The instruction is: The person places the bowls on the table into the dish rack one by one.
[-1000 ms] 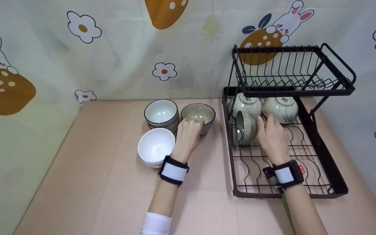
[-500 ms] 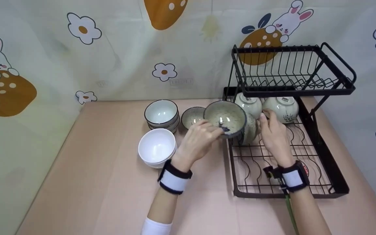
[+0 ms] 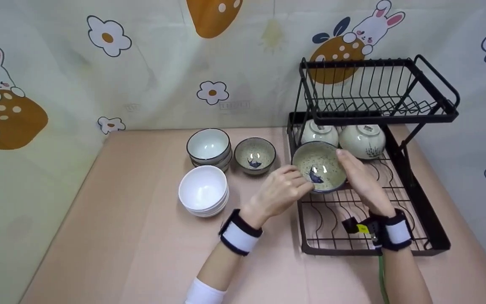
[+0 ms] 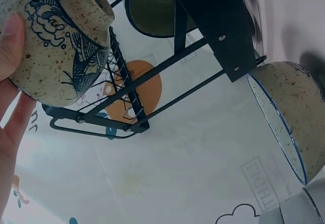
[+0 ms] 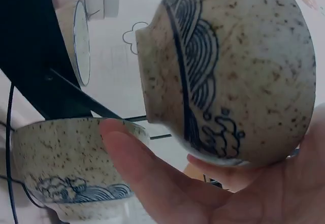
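My left hand (image 3: 283, 190) pinches the near-left rim of a speckled bowl (image 3: 321, 162), tilted over the rack's left side with its inside, painted with a blue fish, facing me. On its right my right hand (image 3: 363, 181) lies with extended fingers against the rim. In the right wrist view, a fingertip (image 5: 114, 130) touches a second speckled bowl (image 5: 71, 158) standing in the rack; the held bowl hides that one in the head view. The held bowl's blue wave pattern (image 4: 84, 66) shows in the left wrist view.
Two pale bowls (image 3: 362, 141) lie upside down at the back of the black two-tier dish rack (image 3: 373, 253). Left of it stand another speckled bowl (image 3: 255, 154), a stack of dark-rimmed bowls (image 3: 209, 145) and a stack of white bowls (image 3: 203, 190). The upper tier (image 3: 386, 120) overhangs the rack's rear.
My left hand has lifted a speckled bowl off the one beneath it and carried it right to the rack. My right hand has shifted from the racked bowl to the carried bowl's right edge.
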`<state>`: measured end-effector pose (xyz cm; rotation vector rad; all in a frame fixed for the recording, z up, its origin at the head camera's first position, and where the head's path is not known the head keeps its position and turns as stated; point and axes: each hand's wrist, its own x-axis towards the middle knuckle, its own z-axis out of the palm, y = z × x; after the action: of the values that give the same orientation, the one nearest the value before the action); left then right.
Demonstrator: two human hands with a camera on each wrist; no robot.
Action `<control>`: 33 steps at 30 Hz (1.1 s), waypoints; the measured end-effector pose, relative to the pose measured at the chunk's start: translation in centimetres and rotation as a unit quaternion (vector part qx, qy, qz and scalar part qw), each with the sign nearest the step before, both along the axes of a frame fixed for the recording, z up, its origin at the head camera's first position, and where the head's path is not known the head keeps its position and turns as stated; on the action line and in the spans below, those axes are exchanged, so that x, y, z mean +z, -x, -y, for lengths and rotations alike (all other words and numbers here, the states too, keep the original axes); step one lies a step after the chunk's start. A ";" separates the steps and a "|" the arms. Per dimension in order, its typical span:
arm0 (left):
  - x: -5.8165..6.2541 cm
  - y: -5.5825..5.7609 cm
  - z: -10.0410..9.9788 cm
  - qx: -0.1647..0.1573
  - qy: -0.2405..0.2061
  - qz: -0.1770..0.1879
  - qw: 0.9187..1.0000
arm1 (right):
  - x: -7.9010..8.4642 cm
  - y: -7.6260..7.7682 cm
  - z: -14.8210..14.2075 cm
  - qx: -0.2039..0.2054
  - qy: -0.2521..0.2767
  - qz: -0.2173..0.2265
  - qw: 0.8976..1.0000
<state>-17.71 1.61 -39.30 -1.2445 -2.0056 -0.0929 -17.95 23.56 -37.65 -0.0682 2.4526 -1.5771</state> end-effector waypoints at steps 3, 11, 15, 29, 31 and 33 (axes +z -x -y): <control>-0.1 -0.1 -0.3 0.000 -0.004 -0.013 1.000 | -0.2 0.3 0.0 0.005 0.072 0.018 0.997; -0.4 -0.4 -1.1 -0.004 -0.006 -0.008 1.000 | -0.3 0.5 -0.3 0.014 0.164 0.035 0.986; -0.4 -0.7 -1.5 -0.011 0.004 0.007 1.000 | -0.1 0.3 -0.8 0.013 0.141 0.026 0.990; -1.9 0.1 -1.2 0.069 0.120 0.044 0.989 | 1.3 -0.3 -4.9 -0.095 0.056 -0.041 0.993; -2.2 0.3 -1.3 0.075 0.140 0.074 0.985 | 1.2 -0.1 -5.2 -0.102 0.035 -0.061 0.992; -2.5 0.4 -1.4 0.089 0.161 0.100 0.978 | 1.1 0.1 -5.5 -0.115 0.028 -0.074 0.990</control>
<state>-18.08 3.05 -41.76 -1.2861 -2.3676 0.2097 -18.02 29.07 -36.56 0.0959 2.6082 -1.7941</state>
